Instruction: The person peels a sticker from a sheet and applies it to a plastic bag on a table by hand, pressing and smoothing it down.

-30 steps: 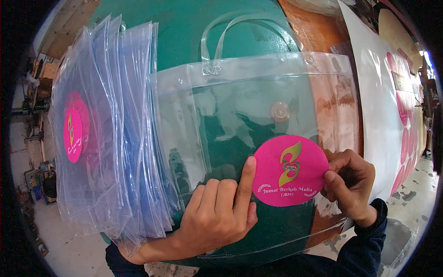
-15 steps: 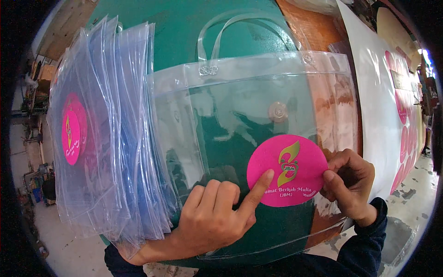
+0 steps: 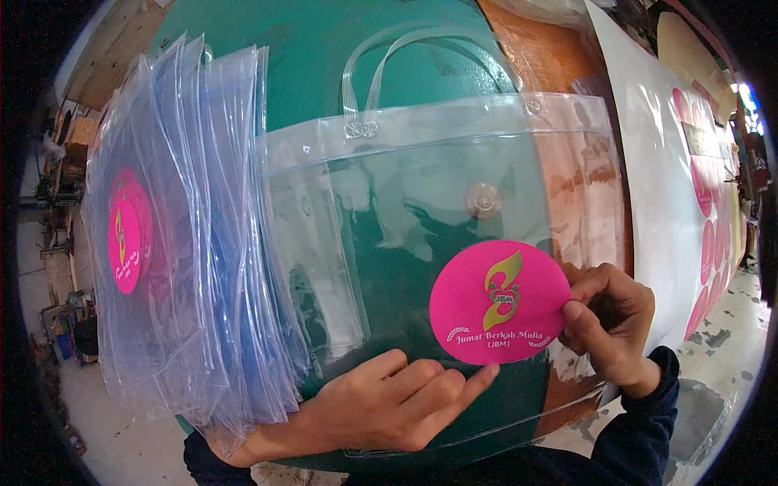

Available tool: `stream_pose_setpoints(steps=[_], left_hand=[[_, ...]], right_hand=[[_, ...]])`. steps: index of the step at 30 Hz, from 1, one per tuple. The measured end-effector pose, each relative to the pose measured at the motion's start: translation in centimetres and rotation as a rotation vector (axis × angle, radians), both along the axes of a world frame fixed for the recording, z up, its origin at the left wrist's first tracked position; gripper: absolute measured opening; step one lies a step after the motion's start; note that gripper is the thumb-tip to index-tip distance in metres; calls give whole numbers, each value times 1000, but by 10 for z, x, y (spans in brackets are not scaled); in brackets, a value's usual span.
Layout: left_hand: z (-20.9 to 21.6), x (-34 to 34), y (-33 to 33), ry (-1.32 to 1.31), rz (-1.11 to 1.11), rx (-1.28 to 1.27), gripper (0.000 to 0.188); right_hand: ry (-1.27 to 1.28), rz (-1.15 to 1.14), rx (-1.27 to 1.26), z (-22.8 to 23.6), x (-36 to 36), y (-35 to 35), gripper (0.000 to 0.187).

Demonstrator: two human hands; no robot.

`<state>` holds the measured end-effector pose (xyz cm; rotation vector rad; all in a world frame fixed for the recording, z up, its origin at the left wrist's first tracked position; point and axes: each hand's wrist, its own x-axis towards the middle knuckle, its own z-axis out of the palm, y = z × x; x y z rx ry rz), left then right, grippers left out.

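A clear plastic bag (image 3: 413, 194) with looped handles lies flat in front of me. Over its lower right part is a round pink sticker (image 3: 462, 296) with a green and yellow emblem. My right hand (image 3: 612, 320) pinches the sticker's right edge between thumb and forefinger. Below the sticker, my left hand (image 3: 397, 405) reaches in with its forefinger stretched out, the tip at the sticker's bottom edge; its other fingers are loosely bent and hold nothing. Whether the sticker's whole underside touches the bag cannot be seen.
On the left lies a thick stack of clear bags (image 3: 194, 227), the top one bearing a pink round sticker (image 3: 126, 243). A white sheet (image 3: 648, 219) with several pink stickers hangs along the right. The table's surface is green (image 3: 300, 49) with a brown strip (image 3: 531, 40).
My left forefinger has moved off the sticker's face, down to its bottom edge. My right hand keeps its pinch. The whole view has shifted slightly.
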<state>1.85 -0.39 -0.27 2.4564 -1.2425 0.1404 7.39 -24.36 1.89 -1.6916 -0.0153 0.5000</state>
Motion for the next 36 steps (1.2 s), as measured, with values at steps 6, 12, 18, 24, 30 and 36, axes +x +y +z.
stream_pose_setpoints(steps=[6,12,18,24,30,36], left_hand=[[15,1,-1,116,40,82,44],[12,0,-1,214,150,158,46],[10,1,-1,117,85,171,44],[10,3,-3,31,60,203,43],[14,-1,-4,49,97,166,45],[9,-6,-2,-57,253,155,40]], right_hand=[[34,-13,51,1,-1,-1,4],[-8,10,56,-1,0,1,4],[-7,29,35,1,0,1,4],[2,18,58,2,-1,1,4],[29,-4,76,0,-1,0,5],[5,17,44,-1,0,1,5]])
